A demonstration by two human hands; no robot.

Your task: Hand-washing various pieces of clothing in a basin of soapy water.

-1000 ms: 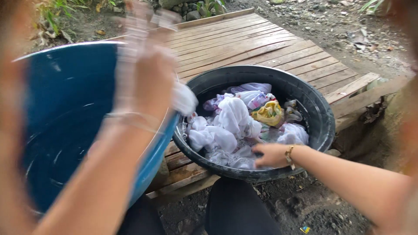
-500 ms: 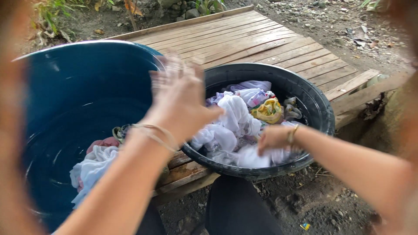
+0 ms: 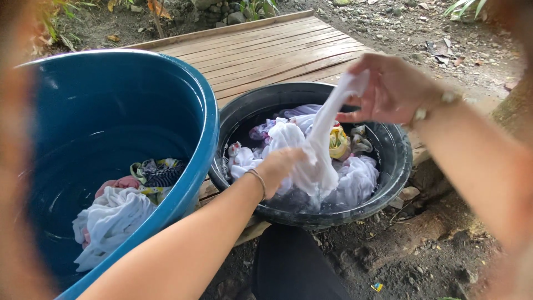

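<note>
left hand [image 3: 280,164] low, fingers closed | right hand [image 3: 388,89] raised, pinching

We note two tubs side by side on a wooden deck [image 3: 288,50]: big tub [image 3: 183,94] left, basin [image 3: 397,161] right, laundry in both.

Our left hand [image 3: 282,165] hides its fingers in the white cloth [image 3: 317,150]; the blue tub [image 3: 205,111] runs off the frame's lower left edge; our right forearm is blurred.

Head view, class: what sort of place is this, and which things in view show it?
Likely an outdoor hand-washing spot in a yard: a black basin of wet clothes and a blue tub stand on a plank deck over bare dirt.
</note>
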